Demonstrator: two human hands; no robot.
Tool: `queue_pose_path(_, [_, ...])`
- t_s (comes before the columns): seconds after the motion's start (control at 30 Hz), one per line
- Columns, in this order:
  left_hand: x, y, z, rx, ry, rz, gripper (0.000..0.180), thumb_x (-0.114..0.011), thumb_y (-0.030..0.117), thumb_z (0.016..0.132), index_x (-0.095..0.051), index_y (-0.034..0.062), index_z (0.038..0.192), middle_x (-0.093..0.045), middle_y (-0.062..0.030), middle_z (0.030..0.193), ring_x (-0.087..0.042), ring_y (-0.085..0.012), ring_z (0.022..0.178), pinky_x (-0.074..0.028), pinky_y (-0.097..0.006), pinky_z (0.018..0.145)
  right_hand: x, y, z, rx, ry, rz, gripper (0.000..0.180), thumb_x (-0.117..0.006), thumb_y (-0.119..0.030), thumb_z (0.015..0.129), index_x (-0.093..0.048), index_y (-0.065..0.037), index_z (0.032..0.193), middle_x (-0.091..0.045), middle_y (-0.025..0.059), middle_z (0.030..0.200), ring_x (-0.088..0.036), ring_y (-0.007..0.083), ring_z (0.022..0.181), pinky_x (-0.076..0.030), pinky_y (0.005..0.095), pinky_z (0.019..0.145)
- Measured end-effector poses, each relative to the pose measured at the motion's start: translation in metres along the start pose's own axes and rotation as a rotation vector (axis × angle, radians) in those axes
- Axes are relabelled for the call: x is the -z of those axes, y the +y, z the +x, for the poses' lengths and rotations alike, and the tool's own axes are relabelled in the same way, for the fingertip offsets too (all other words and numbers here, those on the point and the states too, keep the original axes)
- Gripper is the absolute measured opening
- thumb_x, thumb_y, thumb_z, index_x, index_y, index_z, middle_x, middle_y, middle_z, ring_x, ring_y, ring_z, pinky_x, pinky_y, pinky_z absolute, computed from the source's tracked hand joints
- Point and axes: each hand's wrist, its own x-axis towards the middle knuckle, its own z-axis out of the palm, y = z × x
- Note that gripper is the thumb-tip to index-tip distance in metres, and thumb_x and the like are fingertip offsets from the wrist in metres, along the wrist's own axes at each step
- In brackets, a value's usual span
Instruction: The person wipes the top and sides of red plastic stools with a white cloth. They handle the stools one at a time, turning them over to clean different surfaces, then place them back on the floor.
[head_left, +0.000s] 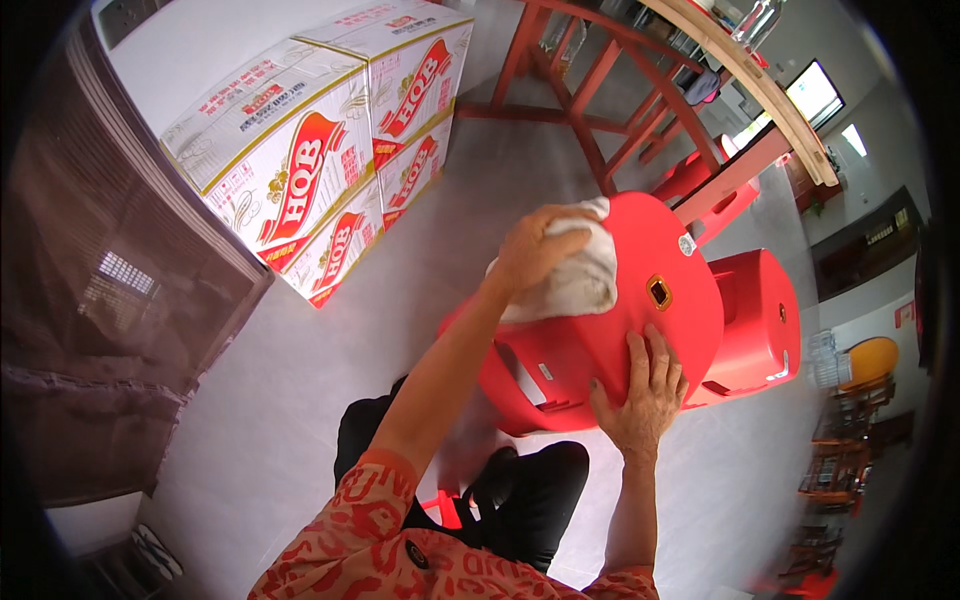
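A red plastic stool (650, 235) stands in front of me, its seat tilted in view and a small gold-rimmed hole in its middle. My left hand (545, 247) grips a white cloth (580, 280) and presses it on the seat's far left part. The cloth is bunched, with a greyish stain on its lower edge. My right hand (640, 392) lies with fingers spread on the near side of the seat, holding nothing. A small round sticker (686, 244) shows near the seat's far right edge.
White cartons with red labels (330, 150) are stacked at the far left, beside a brown mesh curtain (90, 270). Another red stool (752, 320) stands right of mine. A wooden table (760, 85) on red legs is at the far right. Wooden chairs (840, 460) line the right side.
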Motion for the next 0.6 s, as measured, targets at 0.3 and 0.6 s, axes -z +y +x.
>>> queue_pose_path(0.3, [0.043,-0.106,-0.015,0.126,0.093,0.301,0.042,-0.044,0.041,0.098,-0.063,0.0109,0.120,-0.066,-0.0127,0.114,-0.063,-0.0264,0.105,-0.047,-0.035,0.089,-0.004,-0.002,-0.001,-0.003,0.002,0.001,0.072,-0.075,-0.033,0.058,-0.059,-0.017,0.125,-0.049,0.0042,0.137,-0.046,0.0298,0.122,-0.038,0.0468,0.099])
queue_pose_path(0.6, [0.065,-0.291,-0.120,0.424,0.595,0.246,0.062,-0.039,0.055,0.096,-0.052,0.0060,0.133,-0.060,-0.0134,0.122,-0.057,-0.0255,0.114,-0.042,-0.038,0.098,-0.007,0.000,-0.001,0.017,0.035,-0.012,0.072,-0.075,-0.032,0.058,-0.058,-0.017,0.127,-0.049,0.0046,0.138,-0.047,0.0301,0.122,-0.039,0.0472,0.098])
